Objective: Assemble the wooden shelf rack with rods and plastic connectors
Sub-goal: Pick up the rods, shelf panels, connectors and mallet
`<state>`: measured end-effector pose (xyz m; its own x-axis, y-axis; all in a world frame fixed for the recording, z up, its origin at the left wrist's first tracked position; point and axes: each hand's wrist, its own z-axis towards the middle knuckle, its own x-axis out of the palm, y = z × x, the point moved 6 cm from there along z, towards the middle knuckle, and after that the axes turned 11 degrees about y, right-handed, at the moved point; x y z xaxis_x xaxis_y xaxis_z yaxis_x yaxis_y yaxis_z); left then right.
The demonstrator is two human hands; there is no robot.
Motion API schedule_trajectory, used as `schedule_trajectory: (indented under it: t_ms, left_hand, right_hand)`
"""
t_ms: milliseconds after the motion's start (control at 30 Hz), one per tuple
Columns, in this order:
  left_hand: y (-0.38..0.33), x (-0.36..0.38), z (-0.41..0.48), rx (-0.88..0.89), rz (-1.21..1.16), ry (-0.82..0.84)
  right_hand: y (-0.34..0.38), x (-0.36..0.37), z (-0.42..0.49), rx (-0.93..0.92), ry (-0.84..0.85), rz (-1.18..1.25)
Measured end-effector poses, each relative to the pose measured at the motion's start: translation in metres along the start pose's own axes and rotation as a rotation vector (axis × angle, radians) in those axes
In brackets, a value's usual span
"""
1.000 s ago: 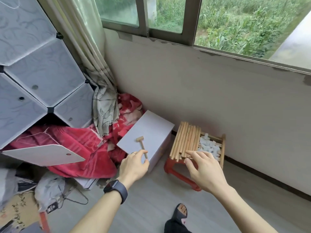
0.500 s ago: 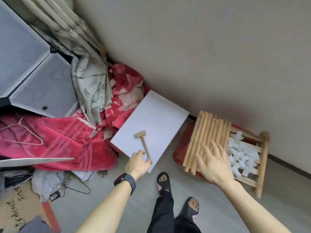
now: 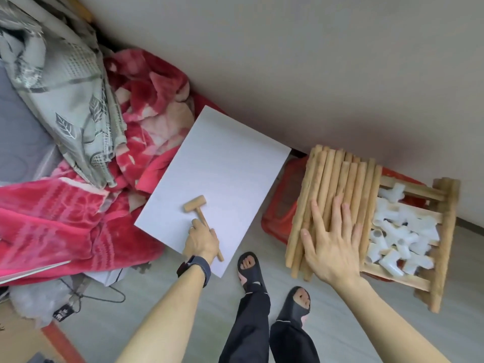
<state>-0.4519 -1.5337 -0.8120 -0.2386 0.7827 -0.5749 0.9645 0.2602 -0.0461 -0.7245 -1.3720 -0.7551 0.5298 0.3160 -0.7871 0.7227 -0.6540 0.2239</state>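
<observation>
A bundle of wooden rods [image 3: 337, 184] lies across a red stool [image 3: 280, 205] by the wall. My right hand [image 3: 332, 244] lies flat on the rods with straight, spread fingers. To the right of the rods, a wooden slatted frame [image 3: 445, 231] holds several white plastic connectors [image 3: 400, 231]. A small wooden mallet [image 3: 199, 208] lies on a white box [image 3: 222, 174]. My left hand [image 3: 201, 239], with a dark watch on the wrist, grips the mallet's handle.
A red blanket [image 3: 78, 210] and a grey leaf-patterned curtain [image 3: 68, 100] are heaped at the left. My two feet in black sandals [image 3: 251, 268] stand on the grey floor between box and stool. The wall runs close behind the stool.
The view has tilted down from the window to the floor. My right hand has moved from the rods' near ends onto the bundle. My left hand has stayed on the mallet handle.
</observation>
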Motion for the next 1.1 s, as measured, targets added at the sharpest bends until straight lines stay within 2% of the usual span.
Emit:
schedule_trajectory:
  t_ms: [133,233,300,433,533,600,667,867,933,1100]
  left_hand:
    - [-0.003,0.006,0.006,0.047,-0.064,0.035]
    - [-0.025,0.004,-0.01,0.24,-0.169,0.066]
    - [-0.051,0.001,-0.033,0.396,-0.235,0.065]
    - [-0.116,0.003,-0.098,0.683,-0.209,0.068]
    - [-0.159,0.026,-0.146,0.837,-0.08,0.13]
    - [-0.181,0.047,-0.171,0.903,-0.004,0.16]
    - [-0.197,0.069,-0.188,0.931,0.039,0.2]
    - [-0.206,0.103,-0.198,0.885,0.05,0.281]
    - [-0.202,0.096,-0.189,0.854,0.005,0.223]
    - [-0.184,0.065,-0.155,0.769,-0.035,-0.046]
  right_hand:
    - [0.0,0.0,0.0,-0.008,0.031,0.015]
    - [0.003,-0.011,-0.004,-0.032,0.068,0.085]
    - [0.003,-0.029,-0.011,-0.032,0.031,0.189]
    - [-0.019,-0.063,-0.034,0.056,-0.042,0.55]
    - [-0.042,-0.073,-0.049,0.15,0.039,0.931]
    - [-0.058,-0.075,-0.055,0.167,0.096,1.068]
    - [-0.073,-0.08,-0.056,0.154,0.106,1.105]
    - [-0.11,-0.073,-0.044,0.195,0.053,0.974]
    - [-0.116,-0.065,-0.036,0.217,0.066,0.921]
    - [-0.115,-0.043,-0.02,0.188,0.155,0.782]
